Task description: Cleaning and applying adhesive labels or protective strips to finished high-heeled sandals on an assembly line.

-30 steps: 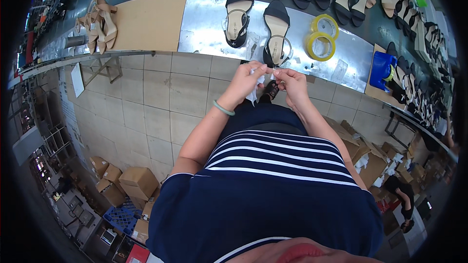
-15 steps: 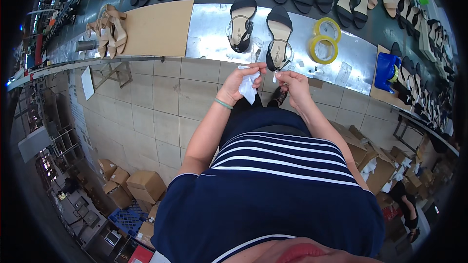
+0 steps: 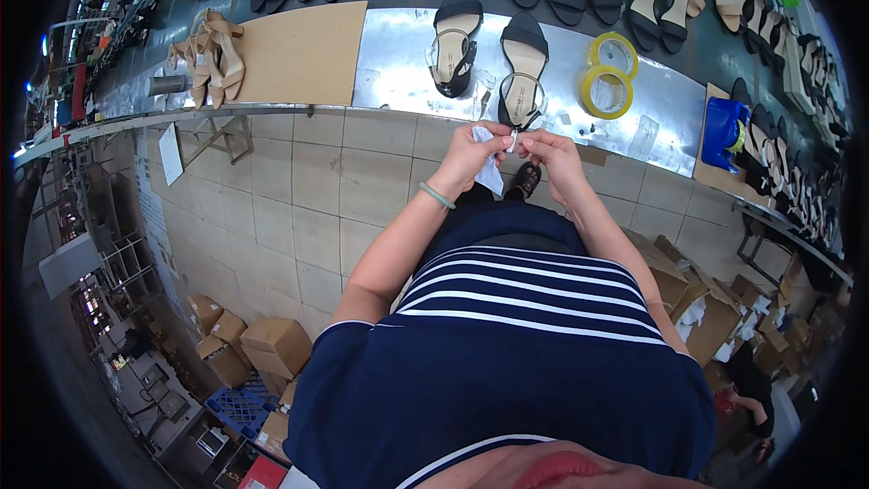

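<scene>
At the near edge of the metal worktop point(image 3: 389, 72), both my hands meet just below the heel end of a black-and-beige sandal point(image 3: 523, 59). My left hand point(image 3: 464, 161) is closed around a crumpled white cloth or tissue point(image 3: 490, 177), its fingertips at a small white strip point(image 3: 513, 139). Pinched fingers of my right hand point(image 3: 554, 158) touch the same strip from the other side. Whether the strip is fixed to the sandal's strap I cannot tell. A matching sandal point(image 3: 453, 47) lies to the left. Clear rings of plastic sit around the straps of both.
Two rolls of yellow tape point(image 3: 606, 92) lie right of the sandals, with a blue tape dispenser point(image 3: 722, 134) farther right. Beige heeled sandals point(image 3: 220, 63) stand by a cardboard sheet point(image 3: 299, 50) on the left. Several sandals line the dark belt behind. Cartons point(image 3: 274, 347) sit on the floor.
My left hand has moved right with the white cloth, and its fingertips now meet the right hand's at the small white strip. The right hand has barely shifted.
</scene>
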`<act>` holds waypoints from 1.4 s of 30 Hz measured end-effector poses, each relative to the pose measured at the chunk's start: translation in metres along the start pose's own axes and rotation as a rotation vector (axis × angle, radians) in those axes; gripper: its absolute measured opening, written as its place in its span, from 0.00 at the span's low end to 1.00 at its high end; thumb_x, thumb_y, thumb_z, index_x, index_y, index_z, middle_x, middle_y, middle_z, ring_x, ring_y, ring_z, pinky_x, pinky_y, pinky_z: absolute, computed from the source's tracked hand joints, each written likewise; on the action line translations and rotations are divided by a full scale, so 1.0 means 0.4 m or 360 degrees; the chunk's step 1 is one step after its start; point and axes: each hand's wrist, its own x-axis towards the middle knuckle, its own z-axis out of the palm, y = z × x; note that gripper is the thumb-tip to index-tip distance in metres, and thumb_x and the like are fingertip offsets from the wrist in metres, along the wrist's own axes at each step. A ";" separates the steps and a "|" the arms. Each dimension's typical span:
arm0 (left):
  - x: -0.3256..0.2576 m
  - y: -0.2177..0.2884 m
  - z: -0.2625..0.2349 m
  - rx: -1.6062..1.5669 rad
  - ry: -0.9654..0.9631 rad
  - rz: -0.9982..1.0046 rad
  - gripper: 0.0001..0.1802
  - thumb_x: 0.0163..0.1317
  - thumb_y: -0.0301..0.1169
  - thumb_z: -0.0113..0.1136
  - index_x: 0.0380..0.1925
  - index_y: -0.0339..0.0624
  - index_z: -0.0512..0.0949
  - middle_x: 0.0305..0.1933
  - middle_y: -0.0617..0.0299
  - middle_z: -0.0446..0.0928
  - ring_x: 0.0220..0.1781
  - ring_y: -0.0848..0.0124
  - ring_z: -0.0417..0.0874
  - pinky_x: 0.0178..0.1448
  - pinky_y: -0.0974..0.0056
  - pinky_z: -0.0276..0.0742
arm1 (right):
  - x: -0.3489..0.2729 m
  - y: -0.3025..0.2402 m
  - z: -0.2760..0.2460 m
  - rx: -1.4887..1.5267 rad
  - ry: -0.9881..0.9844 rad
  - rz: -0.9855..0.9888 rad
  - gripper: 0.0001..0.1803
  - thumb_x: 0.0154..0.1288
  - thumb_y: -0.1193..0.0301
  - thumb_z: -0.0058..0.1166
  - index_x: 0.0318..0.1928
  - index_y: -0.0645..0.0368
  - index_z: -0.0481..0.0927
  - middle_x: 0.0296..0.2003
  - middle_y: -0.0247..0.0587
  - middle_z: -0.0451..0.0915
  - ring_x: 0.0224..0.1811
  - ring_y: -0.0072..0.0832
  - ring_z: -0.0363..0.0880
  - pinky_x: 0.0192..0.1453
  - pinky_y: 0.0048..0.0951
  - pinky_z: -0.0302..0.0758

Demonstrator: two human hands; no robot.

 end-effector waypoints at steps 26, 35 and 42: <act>0.001 -0.019 -0.005 -0.0354 -0.0086 -0.0349 0.17 0.57 0.27 0.63 0.46 0.34 0.73 0.28 0.59 0.76 0.24 0.75 0.75 0.26 0.71 0.71 | -0.072 0.019 -0.012 -0.0100 0.0380 -0.0072 0.10 0.57 0.66 0.63 0.35 0.60 0.84 0.24 0.29 0.75 0.25 0.16 0.70 0.26 0.18 0.64; 0.018 -0.060 0.007 -0.0517 -0.0003 -0.0417 0.19 0.58 0.26 0.62 0.49 0.35 0.70 0.29 0.59 0.76 0.23 0.75 0.74 0.24 0.71 0.71 | -0.020 0.030 0.028 0.0225 0.0259 0.0404 0.08 0.59 0.67 0.60 0.34 0.59 0.83 0.27 0.33 0.80 0.27 0.17 0.73 0.30 0.19 0.65; -0.019 -0.041 -0.043 -0.0773 -0.0277 -0.0480 0.22 0.61 0.40 0.59 0.51 0.39 0.70 0.30 0.59 0.75 0.25 0.72 0.75 0.27 0.69 0.72 | -0.022 0.045 0.014 0.0474 -0.0036 0.0348 0.11 0.62 0.68 0.56 0.42 0.61 0.78 0.32 0.37 0.81 0.33 0.22 0.78 0.34 0.22 0.70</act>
